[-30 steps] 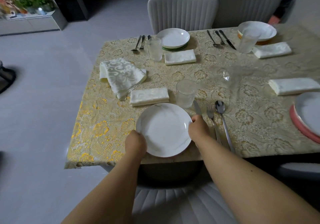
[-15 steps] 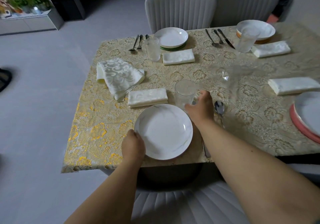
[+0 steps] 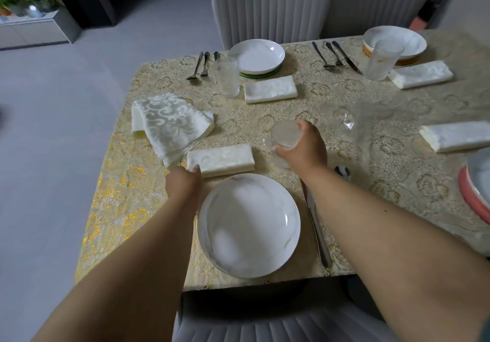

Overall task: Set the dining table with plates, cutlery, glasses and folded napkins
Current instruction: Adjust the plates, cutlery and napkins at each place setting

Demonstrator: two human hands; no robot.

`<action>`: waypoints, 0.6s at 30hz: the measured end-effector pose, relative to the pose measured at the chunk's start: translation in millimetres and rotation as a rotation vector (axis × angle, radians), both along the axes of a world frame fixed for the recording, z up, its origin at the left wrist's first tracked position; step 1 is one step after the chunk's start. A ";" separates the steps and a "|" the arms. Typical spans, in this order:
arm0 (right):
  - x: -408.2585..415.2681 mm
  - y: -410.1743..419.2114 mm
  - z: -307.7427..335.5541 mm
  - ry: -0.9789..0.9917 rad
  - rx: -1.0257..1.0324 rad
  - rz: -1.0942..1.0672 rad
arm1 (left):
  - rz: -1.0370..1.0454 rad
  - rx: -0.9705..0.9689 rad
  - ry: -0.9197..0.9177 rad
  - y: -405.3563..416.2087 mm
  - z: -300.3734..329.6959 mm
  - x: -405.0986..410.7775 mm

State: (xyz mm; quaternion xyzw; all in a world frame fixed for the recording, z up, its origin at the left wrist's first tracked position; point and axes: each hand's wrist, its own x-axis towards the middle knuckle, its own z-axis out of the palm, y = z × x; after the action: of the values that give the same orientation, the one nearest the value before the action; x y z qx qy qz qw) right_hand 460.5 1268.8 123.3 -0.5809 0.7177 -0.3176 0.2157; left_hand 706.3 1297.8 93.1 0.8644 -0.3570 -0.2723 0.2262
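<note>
A white plate (image 3: 249,225) lies at the near table edge. My right hand (image 3: 305,148) is closed around a clear glass (image 3: 285,135) just beyond the plate's upper right. My left hand (image 3: 185,180) is at the left end of a folded napkin (image 3: 222,159) above the plate, thumb on its corner. A knife (image 3: 316,225) lies right of the plate and a spoon's bowl (image 3: 342,172) shows past my right forearm, which hides the cutlery between them.
A loose patterned napkin (image 3: 169,124) lies at the left. Across the table are two settings with plates (image 3: 256,55) (image 3: 393,41), glasses, napkins and cutlery. A napkin (image 3: 456,136) and a plate (image 3: 480,180) are at the right. Grey chairs (image 3: 270,10) stand behind.
My left hand left the plate's rim and went up to the folded napkin. My right hand moved from the cutlery to the glass and closed around it.
</note>
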 end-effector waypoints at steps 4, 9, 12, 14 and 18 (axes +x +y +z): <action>0.7 -7.6 -2.2 0.009 -0.019 0.005 | 0.042 0.061 0.054 -11.5 -9.2 -0.2; -1.9 -3.8 -9.1 -0.022 -0.005 -0.007 | -0.002 0.134 0.108 -18.1 -11.7 -6.5; -0.4 5.2 -15.1 -0.041 -0.010 -0.048 | -0.087 0.184 0.064 -21.4 -8.8 -9.3; -0.1 12.2 -19.7 -0.059 -0.015 -0.092 | -0.142 0.188 0.053 -22.4 -4.5 -6.3; -1.0 26.3 -29.1 -0.019 -0.054 -0.244 | -0.271 0.254 -0.012 -28.9 2.7 -1.0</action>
State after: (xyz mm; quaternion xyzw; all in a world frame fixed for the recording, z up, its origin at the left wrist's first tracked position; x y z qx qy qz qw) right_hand 459.4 1295.1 94.2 -0.4918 0.7722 -0.3662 0.1665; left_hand 705.3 1268.9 95.8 0.8318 -0.4342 -0.3379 0.0743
